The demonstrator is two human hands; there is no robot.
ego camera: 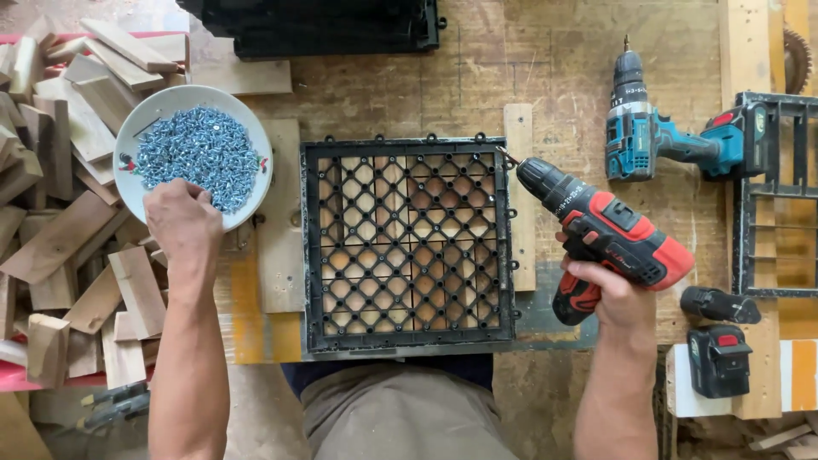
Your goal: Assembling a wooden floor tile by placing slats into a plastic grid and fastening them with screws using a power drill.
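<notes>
**One hand in the screws, the other on the drill**

The left hand (181, 218) sits curled over the near edge of a pale bowl (136, 128) heaped with small silvery screws (200, 153). Its fingers are bunched down into the pile, but from here I cannot tell whether they have pinched any. The bowl stands on the worn wooden bench (554, 68), just left of a square black plastic grid tile (409, 243) that lies face-down, with wooden slats showing through its lattice.

The right hand (609, 294) is wrapped tight around the grip of a red and black cordless drill (609, 234). The drill is tilted, its bit touching the tile's upper right corner beside a short wooden strip (519, 128).

A blue drill (656, 136) lies further back on the bench, well apart from the red one. Two black battery packs (718, 336) rest near the right wrist. Wood offcuts (60, 238) are piled to the left of the bowl, and a stack of black tiles (332, 25) sits at the far edge.
</notes>
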